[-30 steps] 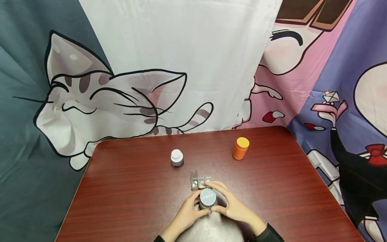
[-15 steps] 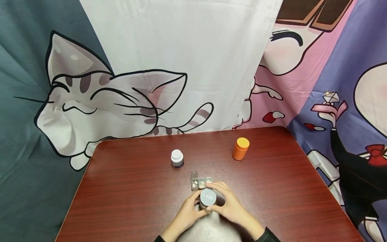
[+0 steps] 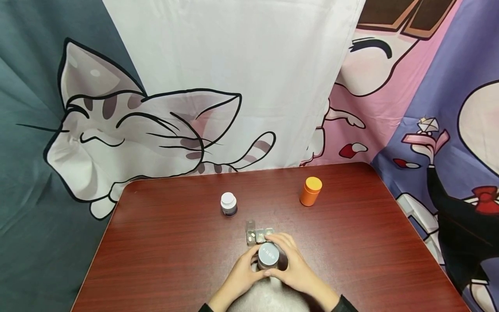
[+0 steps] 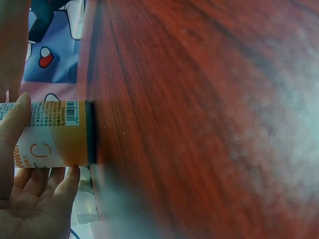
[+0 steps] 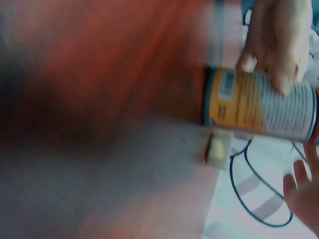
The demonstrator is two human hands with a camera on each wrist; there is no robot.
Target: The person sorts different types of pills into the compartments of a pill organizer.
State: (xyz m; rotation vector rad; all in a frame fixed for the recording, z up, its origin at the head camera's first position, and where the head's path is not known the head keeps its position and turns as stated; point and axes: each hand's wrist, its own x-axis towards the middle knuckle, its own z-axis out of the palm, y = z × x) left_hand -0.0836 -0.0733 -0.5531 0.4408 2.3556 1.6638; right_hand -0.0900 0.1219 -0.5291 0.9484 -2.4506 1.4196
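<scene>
A pill bottle (image 3: 268, 255) with a grey lid top and an orange-and-white label (image 4: 55, 134) stands upright at the near middle of the table. My left hand (image 3: 241, 274) grips its body from the left, thumb in front and fingers behind. From the right, my right hand (image 3: 298, 268) curls around the lid end, its thumb beside the left thumb. In the right wrist view, right-hand fingers (image 5: 304, 191) show by the cap end, mostly cut off by the frame edge. Just beyond the bottle lies a clear pill organizer (image 3: 255, 234) with small tablets in its compartments.
A white-capped bottle (image 3: 228, 204) stands farther back, left of centre. An orange bottle with a yellow cap (image 3: 310, 191) stands at the back right. The reddish-brown table (image 3: 175, 242) meets a printed curtain (image 3: 234, 65) behind. A grey rounded shape (image 3: 269, 299) shows at the bottom edge.
My right thumb has shifted left along the lid's near side, and the right hand has turned slightly. The left hand and the bottle stay in place.
</scene>
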